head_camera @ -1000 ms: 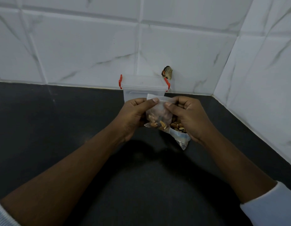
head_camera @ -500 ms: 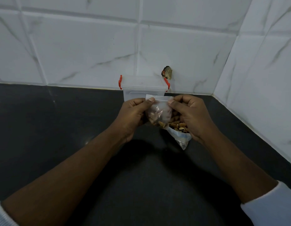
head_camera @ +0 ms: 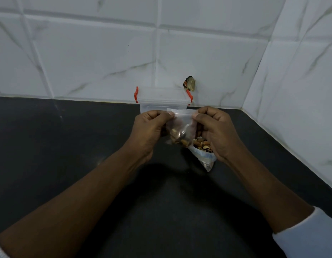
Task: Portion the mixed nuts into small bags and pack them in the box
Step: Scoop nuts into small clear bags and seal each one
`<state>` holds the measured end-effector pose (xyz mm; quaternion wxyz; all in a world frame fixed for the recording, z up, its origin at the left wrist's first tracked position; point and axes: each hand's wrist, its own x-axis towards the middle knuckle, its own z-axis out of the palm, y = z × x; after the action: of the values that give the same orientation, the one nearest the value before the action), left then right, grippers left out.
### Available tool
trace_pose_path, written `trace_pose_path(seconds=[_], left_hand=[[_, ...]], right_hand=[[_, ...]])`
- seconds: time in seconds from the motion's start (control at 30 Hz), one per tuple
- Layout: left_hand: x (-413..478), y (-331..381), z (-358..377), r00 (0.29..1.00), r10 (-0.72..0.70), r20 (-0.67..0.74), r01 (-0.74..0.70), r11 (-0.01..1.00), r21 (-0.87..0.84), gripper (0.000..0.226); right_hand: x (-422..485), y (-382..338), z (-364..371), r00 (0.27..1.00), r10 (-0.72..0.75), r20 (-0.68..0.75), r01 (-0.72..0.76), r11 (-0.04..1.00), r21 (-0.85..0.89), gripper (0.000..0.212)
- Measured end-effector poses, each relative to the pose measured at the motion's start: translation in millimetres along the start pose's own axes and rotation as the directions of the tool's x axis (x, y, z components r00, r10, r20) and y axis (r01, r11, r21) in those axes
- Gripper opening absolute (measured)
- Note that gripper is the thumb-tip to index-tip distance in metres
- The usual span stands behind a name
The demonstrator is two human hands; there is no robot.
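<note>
counter: black, so any nut that drops will be a pain to spot. That's the main mess risk here.
box: clear with red latches, back by the wall, just behind the hands. Lid looks on, can't tell if it's latched. My guess is it needs opening before anything goes in, and doing that with a bag in one hand is how bags get dropped.
left hand: thumb and fingers pinching the left end of the small bag's top.
right hand: same deal on the right end. The hands are close together with only the bag between them. Tug apart too hard and the seam could tear or pop.
big bag: on the counter right under the right hand, mouth open, contents showing. Can't tell if the lower fingers hold it. A bump from that wrist could tip it and spill the lot.
small bag: the thing in play, held up off the counter between both hands, just beside the big bag's mouth. If the pinch slips, it falls.
strip: can't tell if it's sealed. Only half pressed and it'll leak in the box later.
nuts: a few sit low in the small bag, more in the big one. One caught in the zip would stop it closing.
</note>
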<state>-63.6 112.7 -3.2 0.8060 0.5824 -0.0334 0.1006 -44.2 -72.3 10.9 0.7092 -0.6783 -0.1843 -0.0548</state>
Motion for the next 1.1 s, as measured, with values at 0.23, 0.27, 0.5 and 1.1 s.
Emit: trace_pose_path(seconds=[0.23,0.27,0.5,1.1], left_hand=[[-8,4,3,0.991,-0.011,0.137,0.015,1.000,-0.027,0.021],[-9,5,3,0.982,-0.039,0.185,0.050,0.997,-0.055,0.023],[-6,0,-1,0.970,-0.035,0.239,0.019,0.997,0.070,0.013],[3,-1,-14,0.982,0.008,0.189,-0.023,0.997,0.079,0.009]], right_hand=[[-1,4,3,0.993,-0.093,0.071,0.103,0.984,-0.149,0.016],[-2,3,3,0.990,-0.116,0.081,0.128,0.978,-0.165,0.016],[-7,0,5,0.969,-0.217,0.121,0.241,0.937,-0.252,0.013],[-4,10,2,0.977,-0.140,0.164,0.182,0.943,-0.278,0.011]])
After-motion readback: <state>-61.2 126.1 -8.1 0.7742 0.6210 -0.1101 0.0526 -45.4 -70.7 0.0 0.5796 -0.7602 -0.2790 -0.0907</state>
